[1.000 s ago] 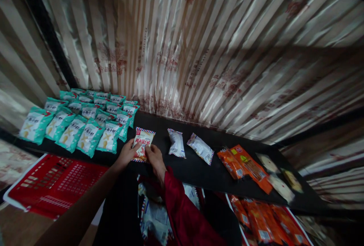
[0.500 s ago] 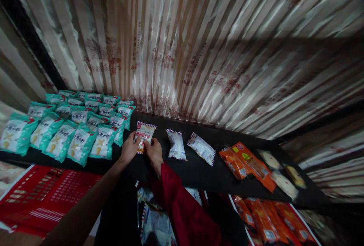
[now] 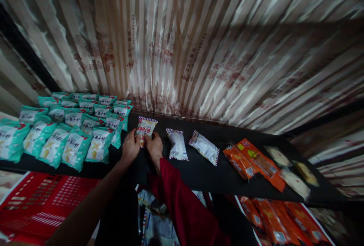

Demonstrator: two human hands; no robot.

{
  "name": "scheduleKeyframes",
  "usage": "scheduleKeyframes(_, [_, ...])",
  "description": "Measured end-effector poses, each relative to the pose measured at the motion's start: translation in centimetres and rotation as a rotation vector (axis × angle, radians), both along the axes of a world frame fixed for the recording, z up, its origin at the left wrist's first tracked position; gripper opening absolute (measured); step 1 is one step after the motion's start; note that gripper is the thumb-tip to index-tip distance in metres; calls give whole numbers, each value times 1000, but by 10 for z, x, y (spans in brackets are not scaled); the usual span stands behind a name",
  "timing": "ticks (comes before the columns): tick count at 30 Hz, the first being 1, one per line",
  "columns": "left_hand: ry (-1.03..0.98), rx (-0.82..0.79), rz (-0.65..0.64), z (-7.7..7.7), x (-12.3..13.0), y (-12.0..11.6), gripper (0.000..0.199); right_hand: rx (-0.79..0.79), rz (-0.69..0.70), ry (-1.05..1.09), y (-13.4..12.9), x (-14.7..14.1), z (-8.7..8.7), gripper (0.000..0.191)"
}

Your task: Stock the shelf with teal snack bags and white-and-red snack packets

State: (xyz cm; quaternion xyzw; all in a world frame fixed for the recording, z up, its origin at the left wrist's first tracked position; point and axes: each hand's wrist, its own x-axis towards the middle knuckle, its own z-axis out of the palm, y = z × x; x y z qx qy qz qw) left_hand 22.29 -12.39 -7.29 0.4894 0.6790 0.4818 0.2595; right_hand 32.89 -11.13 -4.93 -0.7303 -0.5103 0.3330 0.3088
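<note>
A white and red snack packet [image 3: 147, 125] with a striped edge stands nearly upright on the black table. My left hand [image 3: 131, 148] grips its left side, and my right hand [image 3: 154, 146] holds its lower right side with the thumb on the front. Just right of my hands lies a white packet [image 3: 177, 145], and beyond it a second white packet [image 3: 204, 147] lies tilted. Rows of teal packets [image 3: 75, 145] stand to the left of my left hand.
Orange packets [image 3: 254, 158] and pale packs [image 3: 295, 183] lie on the black table [image 3: 210, 179] at the right. Below the front edge are a red basket [image 3: 42, 204], a container with white packets [image 3: 160, 225] and a box of orange packets [image 3: 273, 219]. A striped curtain [image 3: 176, 48] hangs behind.
The held packet is slightly higher in view and my right hand has shifted slightly upward, both hands still on it. The view has moved a little, spreading the side items outward.
</note>
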Motion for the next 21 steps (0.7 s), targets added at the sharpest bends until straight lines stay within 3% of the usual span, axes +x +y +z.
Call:
scheduleKeyframes(9, [-106, 15, -2, 8, -7, 34, 36, -49, 34, -17, 4, 6, -2, 47])
scheduleKeyframes(15, [-242, 8, 79, 4, -15, 52, 40, -39, 48, -39, 3, 6, -2, 47])
scheduleKeyframes(21, [-73, 10, 154, -4, -22, 59, 41, -116, 89, -88, 3, 7, 5, 50])
